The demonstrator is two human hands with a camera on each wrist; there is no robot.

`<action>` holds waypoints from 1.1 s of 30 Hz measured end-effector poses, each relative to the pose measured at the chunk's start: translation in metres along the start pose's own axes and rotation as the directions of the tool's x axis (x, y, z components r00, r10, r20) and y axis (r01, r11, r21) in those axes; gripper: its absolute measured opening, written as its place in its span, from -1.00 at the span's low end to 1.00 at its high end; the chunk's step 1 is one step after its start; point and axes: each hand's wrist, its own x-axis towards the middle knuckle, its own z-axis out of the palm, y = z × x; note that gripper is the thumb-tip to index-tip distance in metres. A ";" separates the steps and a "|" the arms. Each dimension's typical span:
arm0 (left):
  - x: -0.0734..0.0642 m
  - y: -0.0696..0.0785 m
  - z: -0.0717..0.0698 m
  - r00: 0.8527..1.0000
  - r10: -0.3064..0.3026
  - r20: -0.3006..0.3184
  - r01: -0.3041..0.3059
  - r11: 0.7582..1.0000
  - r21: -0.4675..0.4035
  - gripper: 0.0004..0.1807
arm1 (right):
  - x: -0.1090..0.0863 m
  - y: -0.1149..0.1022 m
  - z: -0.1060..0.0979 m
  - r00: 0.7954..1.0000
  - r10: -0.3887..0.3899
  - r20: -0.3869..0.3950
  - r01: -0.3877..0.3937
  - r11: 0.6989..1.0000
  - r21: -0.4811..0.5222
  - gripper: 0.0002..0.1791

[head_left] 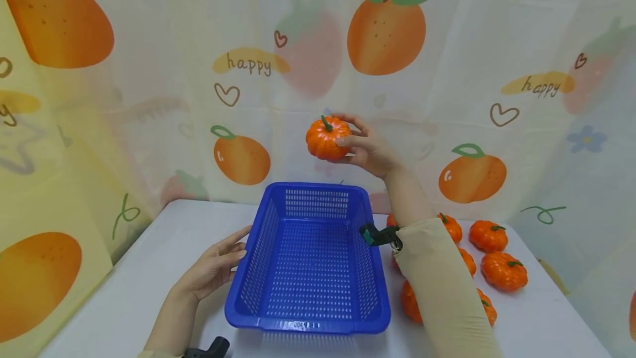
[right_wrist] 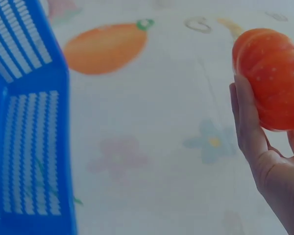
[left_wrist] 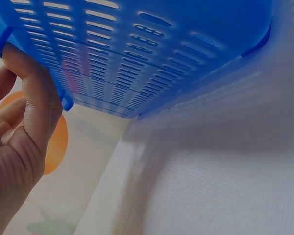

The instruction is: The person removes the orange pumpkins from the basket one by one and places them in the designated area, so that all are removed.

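Note:
My right hand (head_left: 366, 151) holds a small orange pumpkin (head_left: 325, 138) with a green stem, up in the air above the far end of a blue plastic basket (head_left: 307, 325). In the right wrist view, the fingers and thumb go round the pumpkin (right_wrist: 270, 78). The basket stands on the table, its perforated floor showing bare. At the basket's left side is my left hand (head_left: 215, 267), its fingertips touching the outside at the rim. The left wrist view shows those loosely bent fingers (left_wrist: 36, 98) against the basket's outer wall (left_wrist: 206, 29).
Several more orange pumpkins (head_left: 503, 271) lie on the white table (head_left: 556, 319) to the right of the basket, some partly hidden by my right forearm. A fruit-patterned cloth (head_left: 179, 32) hangs behind the table and at its sides.

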 end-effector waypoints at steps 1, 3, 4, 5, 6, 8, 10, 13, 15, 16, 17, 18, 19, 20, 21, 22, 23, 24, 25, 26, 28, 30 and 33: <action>0.000 -0.001 0.000 1.000 0.001 0.000 -0.001 1.000 0.001 -0.28 | -0.005 -0.005 -0.005 1.000 -0.012 0.005 0.012 1.000 0.005 -0.36; 0.000 -0.001 -0.001 1.000 0.006 0.005 -0.006 1.000 -0.001 -0.29 | -0.015 -0.013 -0.016 1.000 -0.031 0.007 0.031 0.999 0.012 -0.40; 0.001 -0.001 -0.001 1.000 0.008 0.008 -0.008 1.000 0.001 -0.29 | -0.020 -0.017 -0.022 0.999 -0.038 0.003 0.038 0.999 0.013 -0.42; 0.001 -0.001 -0.001 1.000 0.008 0.009 -0.008 1.000 0.004 -0.29 | -0.024 -0.021 -0.027 0.999 -0.047 -0.003 0.047 0.999 0.012 -0.43; 0.000 -0.001 -0.002 1.000 0.009 0.009 -0.009 1.000 0.007 -0.29 | -0.029 -0.025 -0.033 0.998 -0.056 -0.005 0.056 0.998 0.019 -0.44; 0.000 -0.002 -0.002 1.000 0.007 0.009 -0.007 1.000 0.011 -0.28 | -0.040 -0.032 -0.045 0.997 -0.082 -0.004 0.082 0.996 0.024 -0.46; 0.000 -0.002 -0.002 1.000 0.006 0.008 -0.006 1.000 0.017 -0.29 | -0.051 -0.038 -0.056 0.994 -0.108 0.003 0.108 0.994 0.031 -0.47; -0.001 -0.002 -0.002 1.000 0.012 0.016 -0.012 1.000 0.011 -0.28 | -0.068 -0.043 -0.073 0.989 -0.144 0.027 0.142 0.988 0.055 -0.47; -0.001 -0.001 -0.001 1.000 0.015 0.019 -0.015 1.000 0.005 -0.28 | -0.082 -0.044 -0.083 0.987 -0.157 0.032 0.154 0.985 0.073 -0.47; -0.001 -0.001 -0.001 1.000 0.017 0.021 -0.017 1.000 0.004 -0.28 | -0.089 -0.045 -0.088 0.986 -0.163 0.035 0.159 0.984 0.084 -0.46; -0.001 -0.001 -0.001 1.000 0.016 0.018 -0.016 1.000 0.004 -0.28 | -0.096 -0.045 -0.092 0.986 -0.162 0.035 0.159 0.983 0.089 -0.46; -0.001 -0.001 -0.001 1.000 0.014 0.015 -0.014 1.000 0.004 -0.28 | -0.103 -0.046 -0.096 0.986 -0.163 0.036 0.159 0.983 0.096 -0.46; -0.001 -0.001 -0.001 1.000 0.011 0.012 -0.011 1.000 0.004 -0.27 | -0.110 -0.046 -0.099 0.986 -0.165 0.034 0.161 0.982 0.096 -0.46; -0.001 -0.001 0.000 1.000 0.009 0.009 -0.009 1.000 0.004 -0.27 | -0.117 -0.046 -0.103 0.986 -0.165 0.035 0.161 0.982 0.093 -0.46; -0.001 -0.001 0.000 1.000 0.007 0.006 -0.007 1.000 0.006 -0.27 | -0.124 -0.047 -0.107 0.986 -0.165 0.034 0.162 0.983 0.088 -0.46; -0.001 0.000 0.000 1.000 0.005 0.003 -0.005 1.000 0.006 -0.27 | -0.130 -0.047 -0.110 0.985 -0.168 0.033 0.165 0.983 0.079 -0.46; -0.001 0.000 0.000 1.000 0.005 0.002 -0.005 1.000 0.003 -0.27 | -0.137 -0.046 -0.114 0.985 -0.171 0.035 0.168 0.983 0.076 -0.45; -0.001 0.000 0.000 1.000 0.006 0.003 -0.006 1.000 0.000 -0.27 | -0.143 -0.046 -0.118 0.983 -0.180 0.038 0.177 0.981 0.075 -0.44; -0.001 0.000 0.000 1.000 0.006 0.004 -0.006 1.000 -0.003 -0.27 | -0.150 -0.045 -0.122 0.982 -0.185 0.041 0.182 0.981 0.071 -0.44; -0.001 0.000 0.001 1.000 0.008 0.006 -0.008 1.000 -0.007 -0.27 | -0.156 -0.044 -0.126 0.981 -0.191 0.046 0.187 0.980 0.069 -0.43; -0.002 0.000 0.001 1.000 0.012 0.014 -0.012 1.000 -0.014 -0.27 | -0.169 -0.041 -0.134 0.978 -0.199 0.063 0.195 0.978 0.072 -0.41; -0.002 -0.001 0.001 0.999 0.022 0.027 -0.022 1.000 -0.016 -0.27 | -0.183 -0.037 -0.142 0.977 -0.200 0.079 0.196 0.979 0.061 -0.40; -0.001 -0.001 0.001 0.999 0.028 0.037 -0.027 0.999 -0.017 -0.27 | -0.203 -0.032 -0.154 0.979 -0.184 0.091 0.183 0.983 0.019 -0.38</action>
